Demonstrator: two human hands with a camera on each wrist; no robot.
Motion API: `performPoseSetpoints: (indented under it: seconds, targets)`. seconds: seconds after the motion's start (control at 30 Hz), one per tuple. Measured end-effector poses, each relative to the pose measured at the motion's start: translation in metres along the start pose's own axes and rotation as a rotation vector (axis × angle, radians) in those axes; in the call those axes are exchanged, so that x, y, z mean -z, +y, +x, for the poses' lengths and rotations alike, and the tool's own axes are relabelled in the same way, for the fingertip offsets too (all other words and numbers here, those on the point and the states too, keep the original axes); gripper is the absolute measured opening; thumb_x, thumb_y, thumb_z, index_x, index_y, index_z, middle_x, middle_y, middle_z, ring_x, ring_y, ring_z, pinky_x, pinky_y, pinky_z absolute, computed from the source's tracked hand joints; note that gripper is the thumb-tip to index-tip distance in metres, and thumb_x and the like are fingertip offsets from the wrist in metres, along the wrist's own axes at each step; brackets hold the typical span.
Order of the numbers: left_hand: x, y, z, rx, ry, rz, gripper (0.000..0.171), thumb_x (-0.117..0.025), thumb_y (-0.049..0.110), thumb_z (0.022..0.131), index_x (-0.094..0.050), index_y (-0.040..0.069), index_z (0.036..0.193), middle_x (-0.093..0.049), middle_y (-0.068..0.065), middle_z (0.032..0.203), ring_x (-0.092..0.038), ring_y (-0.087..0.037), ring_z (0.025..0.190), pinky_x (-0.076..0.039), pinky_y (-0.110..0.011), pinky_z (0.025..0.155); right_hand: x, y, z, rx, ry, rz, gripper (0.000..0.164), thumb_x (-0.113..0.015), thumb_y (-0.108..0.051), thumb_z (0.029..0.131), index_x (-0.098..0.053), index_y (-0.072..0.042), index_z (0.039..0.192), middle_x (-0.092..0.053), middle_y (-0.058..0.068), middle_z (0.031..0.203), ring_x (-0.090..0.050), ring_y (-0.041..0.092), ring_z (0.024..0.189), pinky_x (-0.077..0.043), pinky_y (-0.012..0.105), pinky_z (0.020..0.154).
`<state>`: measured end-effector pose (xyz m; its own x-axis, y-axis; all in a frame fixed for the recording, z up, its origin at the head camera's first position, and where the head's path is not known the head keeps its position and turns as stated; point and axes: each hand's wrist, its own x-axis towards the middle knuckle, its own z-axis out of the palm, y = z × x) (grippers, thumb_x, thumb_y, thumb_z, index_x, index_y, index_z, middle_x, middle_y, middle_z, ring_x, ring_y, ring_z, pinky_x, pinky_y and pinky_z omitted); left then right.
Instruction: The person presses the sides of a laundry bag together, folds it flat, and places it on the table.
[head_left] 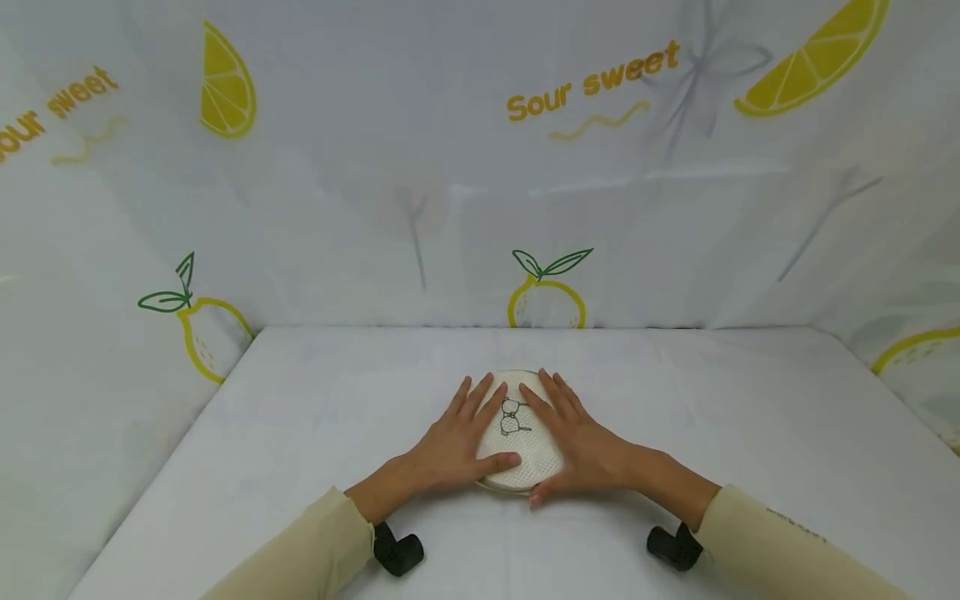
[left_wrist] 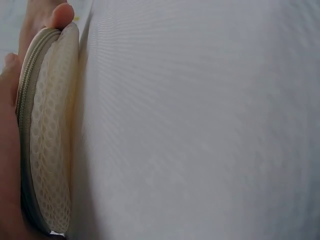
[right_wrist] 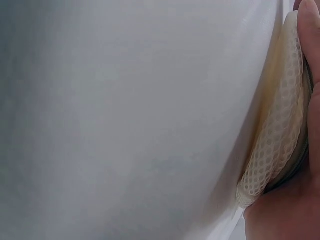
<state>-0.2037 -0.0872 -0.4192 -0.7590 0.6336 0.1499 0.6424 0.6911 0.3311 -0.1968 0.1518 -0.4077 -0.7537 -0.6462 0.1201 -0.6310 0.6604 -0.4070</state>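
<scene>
A round, cream mesh laundry bag (head_left: 534, 450) lies on the white table, with a dark line drawing on its top. My left hand (head_left: 455, 442) rests on its left side, fingers spread and straight, thumb across the near part of the top. From the other side my right hand (head_left: 588, 446) lies over the right part, fingers straight, with its thumb at the near rim. A zipper (left_wrist: 31, 75) runs round the upper edge of the bag in the left wrist view. Honeycomb mesh on the bag's side wall (right_wrist: 275, 140) shows beneath the right hand in the right wrist view.
White cloth covers the table (head_left: 337, 400). Behind it hangs a white curtain (head_left: 360, 208) printed with lemons and lettering, and it also closes off both sides. Black wrist devices (head_left: 400, 552) stick out below both sleeves.
</scene>
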Motion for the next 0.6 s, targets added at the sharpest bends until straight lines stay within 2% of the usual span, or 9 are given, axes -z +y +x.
performPoseSetpoints:
  seconds: [0.13,0.23,0.33,0.47,0.6]
  targets:
    - [0.005,0.000,0.003,-0.015,-0.012,0.051,0.095,-0.037,0.071,0.090,-0.010,0.006,0.154,-0.005,-0.020,0.157,-0.005,-0.049,0.139,-0.029,-0.054,0.106,0.002,0.001,0.003,0.024,0.017,-0.047,0.137,-0.076,-0.072,0.058,-0.005,-0.005,0.153,0.007,0.021,0.157,0.004,0.044,0.141,-0.024,0.059,0.106]
    - [0.007,0.000,0.004,-0.009,-0.028,0.070,0.092,-0.040,0.067,0.091,-0.010,0.007,0.154,-0.005,-0.019,0.158,-0.006,-0.049,0.139,-0.024,-0.053,0.109,0.005,0.000,0.004,0.026,0.011,-0.075,0.135,-0.073,-0.075,0.059,-0.006,-0.005,0.154,0.007,0.020,0.157,0.003,0.044,0.141,-0.024,0.058,0.107]
    - [0.008,0.000,0.005,0.007,-0.018,0.076,0.085,-0.035,0.065,0.094,-0.013,0.009,0.154,-0.010,-0.016,0.158,-0.014,-0.047,0.139,-0.028,-0.055,0.106,0.009,-0.001,0.001,0.023,-0.002,-0.114,0.130,-0.069,-0.077,0.061,-0.010,-0.010,0.154,0.005,0.018,0.158,0.002,0.043,0.142,-0.024,0.057,0.107]
    - [0.015,-0.001,0.006,-0.002,0.074,0.029,0.070,-0.033,0.056,0.099,-0.026,0.011,0.152,-0.027,-0.011,0.154,-0.028,-0.039,0.137,-0.036,-0.057,0.099,0.016,-0.005,-0.005,0.092,0.026,-0.200,0.113,-0.061,-0.077,0.070,-0.019,-0.014,0.154,-0.006,0.017,0.158,-0.005,0.039,0.143,-0.019,0.055,0.110]
    - [0.033,-0.008,0.011,-0.098,0.180,-0.069,0.056,-0.044,0.043,0.100,-0.039,0.013,0.147,-0.040,-0.006,0.146,-0.035,-0.026,0.134,-0.035,-0.052,0.102,0.027,-0.011,-0.011,0.242,0.122,-0.263,0.083,-0.055,-0.069,0.083,-0.037,-0.019,0.147,-0.025,0.009,0.155,-0.018,0.032,0.142,-0.026,0.053,0.107]
